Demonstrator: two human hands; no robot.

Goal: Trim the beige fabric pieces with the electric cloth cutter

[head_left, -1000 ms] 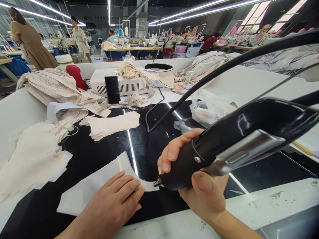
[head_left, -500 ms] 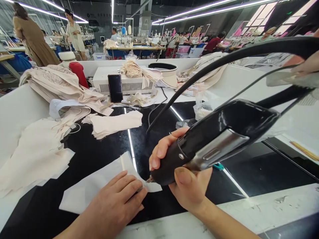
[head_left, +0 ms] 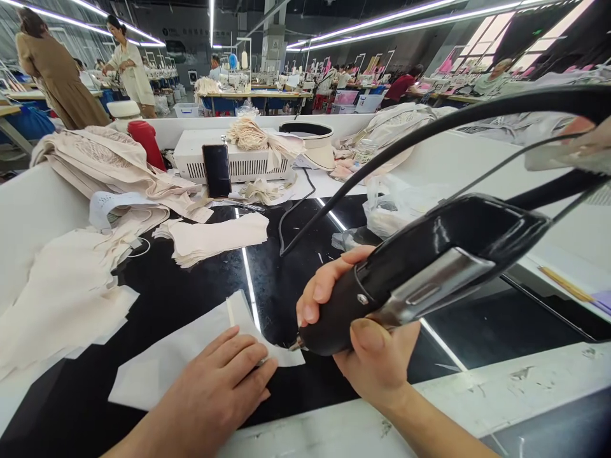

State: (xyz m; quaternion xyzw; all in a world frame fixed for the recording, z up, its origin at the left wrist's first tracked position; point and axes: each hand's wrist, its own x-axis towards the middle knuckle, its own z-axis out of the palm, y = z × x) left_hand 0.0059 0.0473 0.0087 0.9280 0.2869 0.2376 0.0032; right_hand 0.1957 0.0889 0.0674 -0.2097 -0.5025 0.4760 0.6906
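Note:
My right hand (head_left: 375,346) is wrapped round a black corded handheld tool (head_left: 429,254) with a metal lever along its side. The tool's small metal tip (head_left: 296,345) points down-left at the curved edge of a white fabric piece (head_left: 162,362); whether it touches the edge I cannot tell. My left hand (head_left: 229,375) lies over that piece with fingers extended, pressing it against the black tabletop (head_left: 200,299). Something small and grey shows beneath its fingertips, too hidden to name. A cream strip (head_left: 230,313) lies on the piece near its top corner.
Cut fabric stacks lie on the left (head_left: 62,286) and beyond (head_left: 219,235). Behind them stand a phone (head_left: 217,172) and a vented white box (head_left: 191,156). The tool's black cable (head_left: 382,156) arches rightward. A plastic bag (head_left: 396,207) sits at the right.
My right hand and the tool have shifted slightly right, taking the tip along the fabric edge away from my left fingers. My left hand stays on the piece. The view has turned a little.

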